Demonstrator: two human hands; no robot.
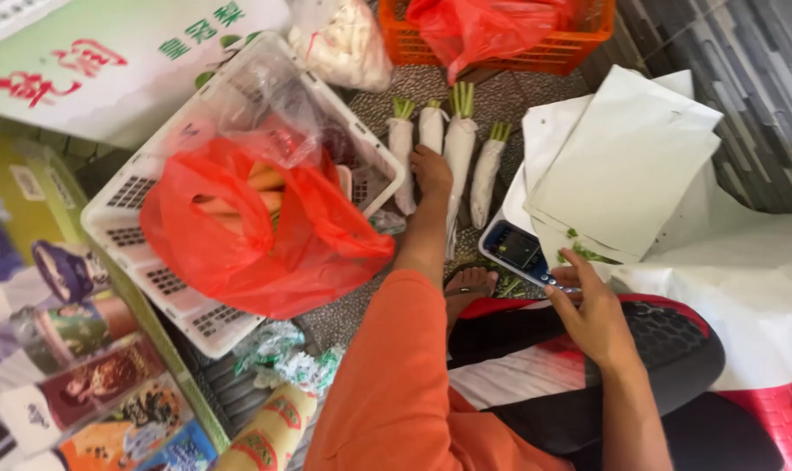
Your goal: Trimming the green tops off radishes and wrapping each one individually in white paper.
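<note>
**A:** What are the hands doing?

**B:** The person sits on the floor. Their left hand (431, 170) lies flat and open on a row of white radishes (444, 148) wrapped in paper, green tops pointing away. It presses on them but grips nothing. The right hand (592, 314) is loosely open too, fingertips on the buttons of a small digital scale (522, 253) close to the knee, closed around nothing.

**A:** Anything on the scale?

**B:** Sheets of white paper (627, 161) are stacked over its platform. I'd say a light, single-finger press is best, so the scale doesn't shift under the stack.

**A:** How much room is there?

**B:** Little. A white plastic crate (152, 253) holding a red bag (265, 235) of carrots sits just left of the radishes, an orange basket (501, 52) lies beyond them, and a grey wall (745, 87) closes the right. The open floor is a narrow strip around the radishes.
</note>
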